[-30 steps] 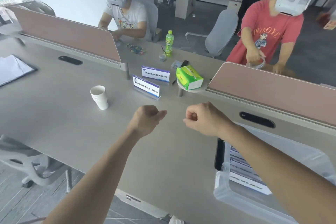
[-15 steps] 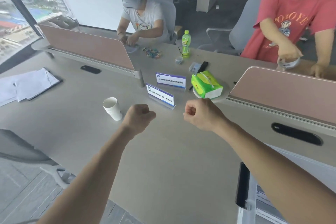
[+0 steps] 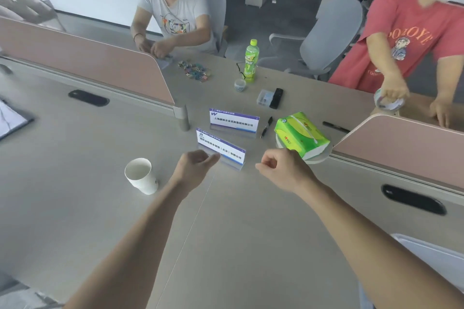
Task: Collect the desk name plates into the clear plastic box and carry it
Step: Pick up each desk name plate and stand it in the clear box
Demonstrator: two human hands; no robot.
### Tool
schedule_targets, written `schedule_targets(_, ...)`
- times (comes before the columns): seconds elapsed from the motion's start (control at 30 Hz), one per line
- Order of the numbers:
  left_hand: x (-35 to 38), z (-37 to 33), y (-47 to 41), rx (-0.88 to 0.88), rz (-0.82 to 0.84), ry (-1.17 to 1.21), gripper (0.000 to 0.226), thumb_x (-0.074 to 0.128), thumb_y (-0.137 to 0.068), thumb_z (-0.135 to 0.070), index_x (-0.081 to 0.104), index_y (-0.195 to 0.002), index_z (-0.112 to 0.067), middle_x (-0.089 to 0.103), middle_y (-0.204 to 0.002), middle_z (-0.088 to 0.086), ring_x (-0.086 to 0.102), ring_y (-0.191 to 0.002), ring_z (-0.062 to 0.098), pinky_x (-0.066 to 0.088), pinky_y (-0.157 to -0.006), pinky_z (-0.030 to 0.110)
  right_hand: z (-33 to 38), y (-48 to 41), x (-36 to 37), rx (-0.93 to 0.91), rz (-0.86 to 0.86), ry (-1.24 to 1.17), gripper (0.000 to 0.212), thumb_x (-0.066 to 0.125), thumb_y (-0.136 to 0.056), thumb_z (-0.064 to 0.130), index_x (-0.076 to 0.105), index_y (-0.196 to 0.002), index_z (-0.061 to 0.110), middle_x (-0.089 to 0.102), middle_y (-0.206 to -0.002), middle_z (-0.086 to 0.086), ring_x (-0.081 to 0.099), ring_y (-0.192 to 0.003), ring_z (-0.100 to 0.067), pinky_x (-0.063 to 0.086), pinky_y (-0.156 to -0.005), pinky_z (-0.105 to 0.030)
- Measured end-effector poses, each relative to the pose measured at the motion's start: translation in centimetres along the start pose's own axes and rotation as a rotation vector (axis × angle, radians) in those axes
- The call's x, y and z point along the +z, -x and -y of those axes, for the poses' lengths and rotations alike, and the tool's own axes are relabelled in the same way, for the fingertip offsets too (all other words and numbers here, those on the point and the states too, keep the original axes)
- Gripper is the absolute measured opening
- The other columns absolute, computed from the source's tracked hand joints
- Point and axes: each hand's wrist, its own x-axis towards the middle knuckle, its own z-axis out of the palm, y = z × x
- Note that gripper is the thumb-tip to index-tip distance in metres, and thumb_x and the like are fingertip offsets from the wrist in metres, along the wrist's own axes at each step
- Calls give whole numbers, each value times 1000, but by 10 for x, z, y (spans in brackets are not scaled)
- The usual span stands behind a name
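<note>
Two clear acrylic name plates with white and blue cards stand mid-desk: a nearer one (image 3: 222, 148) and a farther one (image 3: 234, 121). My left hand (image 3: 193, 169) is curled into a fist, its knuckles just at the nearer plate's left end, holding nothing. My right hand (image 3: 282, 169) is also curled and empty, a short way right of that plate. Only a corner of the clear plastic box (image 3: 437, 258) shows at the lower right edge.
A white paper cup (image 3: 141, 175) stands left of my left hand. A green tissue pack (image 3: 301, 134), pens, a green bottle (image 3: 251, 61) and pink dividers (image 3: 85, 60) lie beyond. Two people work across the grey desk (image 3: 238, 233).
Both fists have moved forward toward the nearer name plate. The view has swung left, so most of the plastic box has left the frame.
</note>
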Motion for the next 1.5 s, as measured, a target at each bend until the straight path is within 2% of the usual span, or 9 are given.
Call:
schedule_targets(0.27, -13, 38, -93, -111, -111, 52, 19, 59, -88, -43, 62, -82, -24, 67, -82, 3, 64, -80, 25, 50, -70, 33, -5, -79, 56, 231, 33, -26, 10, 64, -85, 31, 64, -86, 22, 63, -79, 13, 61, -82, -16, 39, -66, -23)
schedule_targets(0.43, -2, 59, -145, -170, -236, 113, 47, 57, -91, -47, 53, -129, -19, 60, -118, -3, 56, -103, 16, 42, -85, 28, -39, -117, 98, 417, 46, -133, 52, 67, -85, 37, 50, -128, 13, 58, -123, -3, 57, -112, -20, 43, -85, -27)
schedule_targets(0.6, 19, 86, -192, -195, -141, 211, 65, 56, -88, -52, 44, -143, -20, 50, -144, -4, 48, -132, 14, 38, -109, 34, -74, -135, 134, 448, 178, -146, 66, 68, -86, 41, 41, -140, 14, 48, -141, -3, 47, -129, -20, 38, -100, -29)
schedule_targets(0.77, 36, 91, -215, -189, -81, 359, 45, 51, -97, -15, 50, -142, -17, 56, -141, 5, 45, -135, 19, 36, -100, 20, -89, -150, 153, 419, 217, -195, 55, 60, -92, 42, 48, -140, 19, 54, -141, 0, 48, -131, -17, 37, -104, -27)
schedule_targets(1.0, 41, 100, -219, -110, -46, 155, 69, 35, -79, 11, 55, -135, -23, 63, -125, -14, 55, -111, -1, 39, -88, 6, -83, -153, 158, 341, 267, -106, 30, 46, -102, 32, 62, -101, 7, 59, -86, -6, 54, -82, -27, 33, -64, -28)
schedule_targets(1.13, 37, 96, -208, -114, -47, 89, 78, 28, -75, 11, 53, -133, -35, 58, -111, -30, 50, -95, -22, 34, -76, -4, -79, -148, 148, 338, 235, -107, 43, 47, -102, 30, 33, -62, 27, 33, -59, 8, 34, -52, -10, 32, -46, -16)
schedule_targets(1.27, 34, 100, -193, -53, -60, 105, 79, 23, -65, 11, 60, -108, -45, 67, -96, -22, 57, -78, -7, 42, -61, 19, -67, -144, 135, 301, 244, -104, 40, 44, -103, 29, 35, -64, 28, 36, -60, 9, 38, -54, -9, 28, -46, -16)
schedule_targets(1.4, 31, 99, -178, -93, -81, 148, 62, 20, -67, 13, 61, -99, -20, 60, -64, -19, 46, -53, 6, 33, -43, 12, -52, -139, 120, 244, 262, -161, 27, 42, -102, 30, 62, -104, 12, 67, -98, -1, 59, -89, -23, 47, -75, -30)
schedule_targets(1.5, 26, 95, -168, -135, -119, 171, 49, 27, -75, 8, 63, -96, -19, 62, -69, -16, 51, -56, 7, 39, -50, 18, -34, -131, 109, 208, 242, -213, 29, 39, -102, 26, 61, -112, 10, 69, -108, -8, 63, -96, -31, 52, -83, -38)
